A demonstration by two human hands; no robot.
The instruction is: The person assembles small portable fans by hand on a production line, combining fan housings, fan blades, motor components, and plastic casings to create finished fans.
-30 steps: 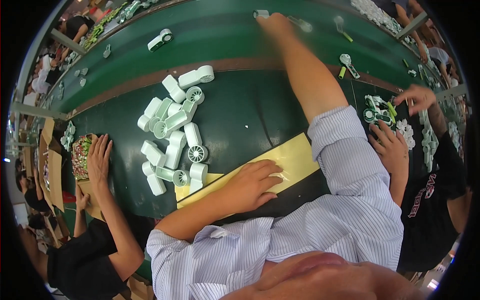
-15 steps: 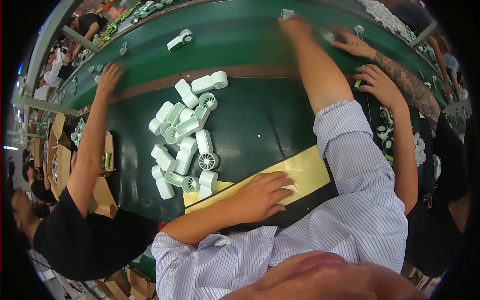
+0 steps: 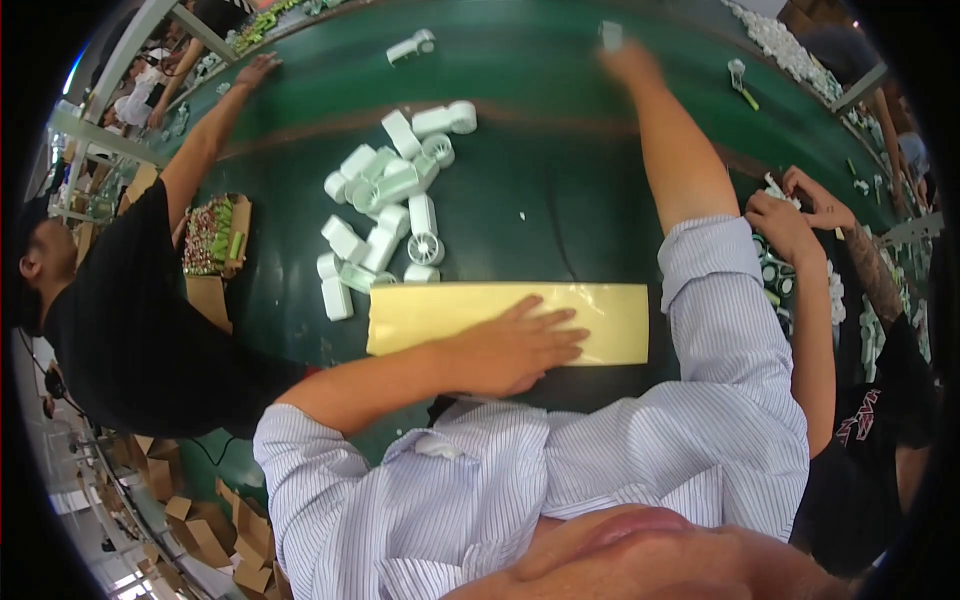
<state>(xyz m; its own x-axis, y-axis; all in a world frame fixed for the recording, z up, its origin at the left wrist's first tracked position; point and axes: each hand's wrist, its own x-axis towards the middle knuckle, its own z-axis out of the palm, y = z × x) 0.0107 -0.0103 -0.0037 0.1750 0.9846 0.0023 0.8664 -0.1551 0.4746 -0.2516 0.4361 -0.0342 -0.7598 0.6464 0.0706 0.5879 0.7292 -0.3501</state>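
My left hand [image 3: 510, 350] lies palm down, fingers spread, on a yellow sheet [image 3: 420, 310] along the near side of the dark green worktop. My right arm stretches far ahead over the green belt. The right hand [image 3: 632, 65] is smeared by motion, with a small pale plastic part [image 3: 611, 36] at its fingertips; whether it grips the part does not show. Left of centre lies a loose pile of pale mint-green handheld-fan casings [image 3: 390, 185], some showing round spoked grilles. Another pale casing [image 3: 410, 47] is on the belt, to the left of my right hand.
At left, a co-worker's arm [image 3: 205, 140] reaches to the belt beside an open box [image 3: 240, 235] of small green-and-red parts. At right, other people's hands [image 3: 790, 215] work over dark and white parts. A pale part with a green piece [image 3: 740, 85] sits on the belt. Cartons [image 3: 200, 530] stand lower left.
The view has shifted, so the pile appears higher and the yellow sheet lies level in it. My left hand's fingers have spread wider. My right hand stays over the belt, slightly further right.
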